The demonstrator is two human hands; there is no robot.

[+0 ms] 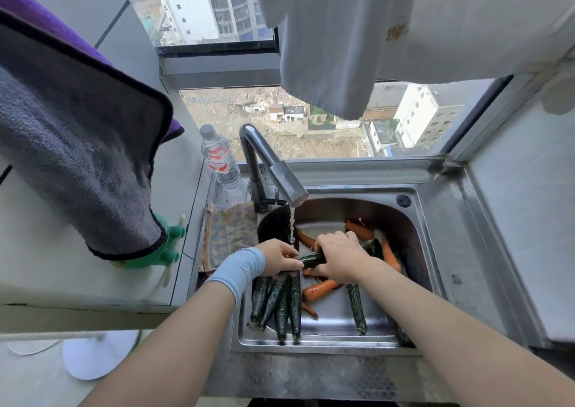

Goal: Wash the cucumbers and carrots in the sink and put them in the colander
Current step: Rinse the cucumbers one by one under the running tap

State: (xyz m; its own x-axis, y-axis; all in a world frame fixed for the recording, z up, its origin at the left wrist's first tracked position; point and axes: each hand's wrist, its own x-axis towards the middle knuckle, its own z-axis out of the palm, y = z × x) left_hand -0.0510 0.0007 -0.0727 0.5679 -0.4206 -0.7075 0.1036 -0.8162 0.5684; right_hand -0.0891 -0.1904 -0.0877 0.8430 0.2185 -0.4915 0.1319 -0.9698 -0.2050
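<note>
Under the faucet (273,170), left hand (279,258) and right hand (340,258) both grasp one cucumber (312,259), clear of the sink rim (326,348).

Curled fingers (334,244) hide most of the held cucumber (312,259).

Dark cucumber (312,259) held level above wet cucumbers (281,300) and orange carrots (317,291) lying in the steel sink (342,346)
</note>
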